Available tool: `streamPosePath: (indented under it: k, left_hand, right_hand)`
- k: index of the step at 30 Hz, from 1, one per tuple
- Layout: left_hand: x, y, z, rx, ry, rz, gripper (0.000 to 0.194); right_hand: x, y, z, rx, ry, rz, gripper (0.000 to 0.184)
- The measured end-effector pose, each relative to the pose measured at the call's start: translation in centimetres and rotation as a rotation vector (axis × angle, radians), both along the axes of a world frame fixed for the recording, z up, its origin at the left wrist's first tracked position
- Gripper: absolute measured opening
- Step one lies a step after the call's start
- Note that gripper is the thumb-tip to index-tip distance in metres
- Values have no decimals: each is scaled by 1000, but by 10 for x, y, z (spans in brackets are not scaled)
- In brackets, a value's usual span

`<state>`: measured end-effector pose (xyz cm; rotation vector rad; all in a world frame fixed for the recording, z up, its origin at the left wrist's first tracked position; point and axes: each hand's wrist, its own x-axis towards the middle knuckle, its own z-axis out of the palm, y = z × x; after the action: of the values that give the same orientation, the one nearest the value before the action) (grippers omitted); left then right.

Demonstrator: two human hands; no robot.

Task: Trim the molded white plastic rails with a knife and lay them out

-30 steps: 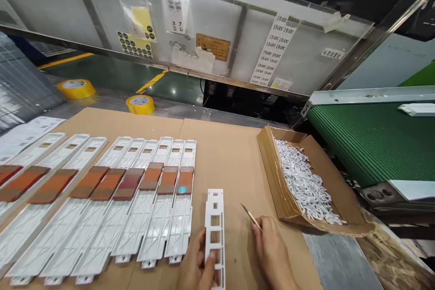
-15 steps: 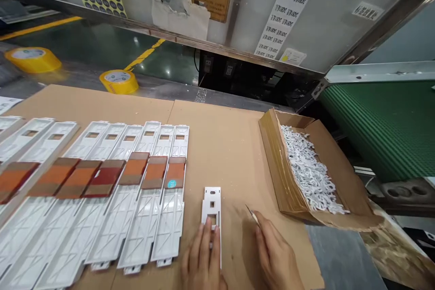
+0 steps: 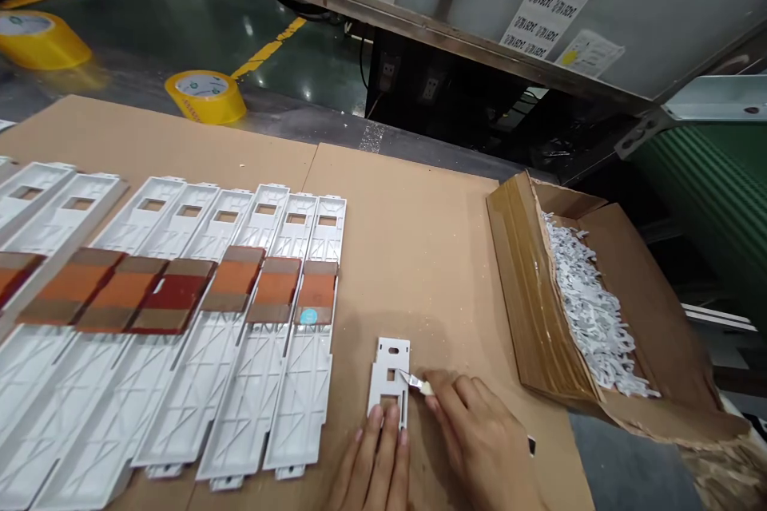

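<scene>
A white plastic strip (image 3: 391,371) with square cut-outs lies on the cardboard in front of me. My left hand (image 3: 375,467) rests flat on its near part, fingers stretched out and covering that end. In my right hand (image 3: 479,443) is a craft knife (image 3: 419,386), pinched between the fingers, with its blade tip at the strip's right edge beside the small square hole. To the left, several long white plastic trays (image 3: 303,407) lie in a row. Orange, red and brown blocks (image 3: 272,290) sit across their middles; the rightmost block bears a round blue sticker (image 3: 309,317).
At the right stands an open cardboard box (image 3: 509,279) of small white plastic pieces (image 3: 590,303). Yellow tape rolls (image 3: 209,100) sit beyond the cardboard sheet (image 3: 413,231). A green conveyor belt (image 3: 719,192) runs at the far right, and a grey panel (image 3: 467,24) hangs overhead.
My left hand has gone from gripping the strip's side to lying flat on it. My right hand has brought the craft knife leftward onto the strip. The view has tipped downward.
</scene>
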<state>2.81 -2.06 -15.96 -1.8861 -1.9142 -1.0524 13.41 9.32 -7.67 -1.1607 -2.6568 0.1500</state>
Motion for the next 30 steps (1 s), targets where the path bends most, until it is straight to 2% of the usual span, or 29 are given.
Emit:
streamPosePath:
  k: [5, 11, 18, 30]
  left_hand:
    - [4, 6, 3, 50, -46, 58, 40]
    - [3, 5, 6, -7, 18, 42, 35]
    - [5, 9, 5, 42, 6, 79, 36]
    - [0, 1, 8, -72, 89, 52, 32]
  right_hand:
    - [-1, 5, -3, 23, -41, 40, 34]
    - [-1, 8, -5, 22, -94, 69, 33]
    - [-2, 10, -4, 20, -99, 82, 32]
    - [0, 11, -6, 16, -134, 95, 31]
